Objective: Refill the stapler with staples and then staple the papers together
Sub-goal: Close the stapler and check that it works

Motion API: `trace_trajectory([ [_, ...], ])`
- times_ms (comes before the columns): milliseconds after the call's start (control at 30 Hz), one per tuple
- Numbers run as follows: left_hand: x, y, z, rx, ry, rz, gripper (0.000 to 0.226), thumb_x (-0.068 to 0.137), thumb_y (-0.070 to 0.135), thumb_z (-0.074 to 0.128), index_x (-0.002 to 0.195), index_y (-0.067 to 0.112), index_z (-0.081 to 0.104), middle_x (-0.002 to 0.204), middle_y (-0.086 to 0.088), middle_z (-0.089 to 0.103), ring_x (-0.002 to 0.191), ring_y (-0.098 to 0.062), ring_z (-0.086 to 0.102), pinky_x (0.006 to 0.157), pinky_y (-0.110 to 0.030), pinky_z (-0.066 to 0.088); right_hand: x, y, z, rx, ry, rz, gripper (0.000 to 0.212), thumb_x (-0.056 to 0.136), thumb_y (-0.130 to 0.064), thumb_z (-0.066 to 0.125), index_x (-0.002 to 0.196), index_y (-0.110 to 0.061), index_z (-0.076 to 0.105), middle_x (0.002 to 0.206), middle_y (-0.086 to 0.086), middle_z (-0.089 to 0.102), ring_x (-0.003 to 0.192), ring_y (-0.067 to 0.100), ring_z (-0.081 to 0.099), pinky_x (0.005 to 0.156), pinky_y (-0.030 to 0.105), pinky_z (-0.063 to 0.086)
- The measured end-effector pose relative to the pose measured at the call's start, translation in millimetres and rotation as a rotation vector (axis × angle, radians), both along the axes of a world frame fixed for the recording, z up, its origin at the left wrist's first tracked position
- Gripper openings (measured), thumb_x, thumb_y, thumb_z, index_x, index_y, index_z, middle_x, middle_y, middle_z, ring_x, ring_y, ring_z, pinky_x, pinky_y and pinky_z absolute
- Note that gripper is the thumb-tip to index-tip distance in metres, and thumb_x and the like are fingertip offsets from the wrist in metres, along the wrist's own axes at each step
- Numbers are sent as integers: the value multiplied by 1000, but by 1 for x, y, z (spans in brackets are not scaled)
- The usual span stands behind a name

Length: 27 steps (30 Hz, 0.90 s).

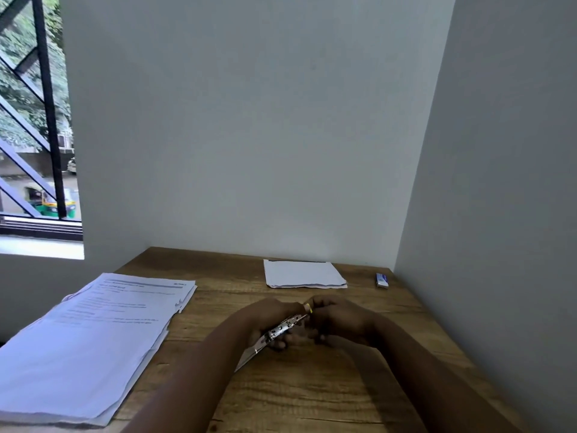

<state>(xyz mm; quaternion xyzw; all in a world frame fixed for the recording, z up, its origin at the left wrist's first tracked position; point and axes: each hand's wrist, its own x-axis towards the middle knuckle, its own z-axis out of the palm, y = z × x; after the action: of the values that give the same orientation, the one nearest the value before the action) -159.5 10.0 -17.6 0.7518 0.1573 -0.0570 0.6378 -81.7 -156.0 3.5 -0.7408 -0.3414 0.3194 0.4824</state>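
I see two hands holding a metal stapler (282,331) over a wood-grain desk (312,385).
Left hand (267,318) grips its shiny silver body; right hand (335,317) pinches its yellow-tipped end. Two paper stacks: printed sheets (93,335) left, blank sheets (304,274) behind. One small box (382,280) far right.

We see wooden desk (312,385) in corner of grey walls (249,120); barred window (34,120) upper left, daylight.
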Motion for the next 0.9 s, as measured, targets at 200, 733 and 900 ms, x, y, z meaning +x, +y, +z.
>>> trace_trajectory([
  [200, 0, 5, -3, -60, 28, -54, 34, 87, 42, 63, 67, 16, 74, 58, 4, 65, 51, -10, 64, 49, -23, 54, -1, 5, -10, 52, 30, -7, 18, 92, -5, 45, 93, -1, 62, 79, 14, 65, 62, 17, 57, 58, 29, 45],
  [733, -5, 13, -3, -175, 81, -186, 40, 90, 10, 32, 91, 2, 71, 66, -3, 68, 64, -15, 70, 60, -24, 59, -5, 25, -8, -187, -102, -129, 40, 101, -28, 46, 70, -8, 61, 66, 7, 59, 52, 13, 48, 51, 24, 39],
  [900, -11, 11, 8, -225, 116, -212, 39, 89, 6, 28, 96, -5, 65, 74, -10, 66, 69, -20, 70, 68, -27, 60, -11, 29, -9, -204, -173, -186, 43, 101, -29, 47, 64, -10, 60, 64, 8, 58, 53, 15, 50, 56, 27, 40],
])
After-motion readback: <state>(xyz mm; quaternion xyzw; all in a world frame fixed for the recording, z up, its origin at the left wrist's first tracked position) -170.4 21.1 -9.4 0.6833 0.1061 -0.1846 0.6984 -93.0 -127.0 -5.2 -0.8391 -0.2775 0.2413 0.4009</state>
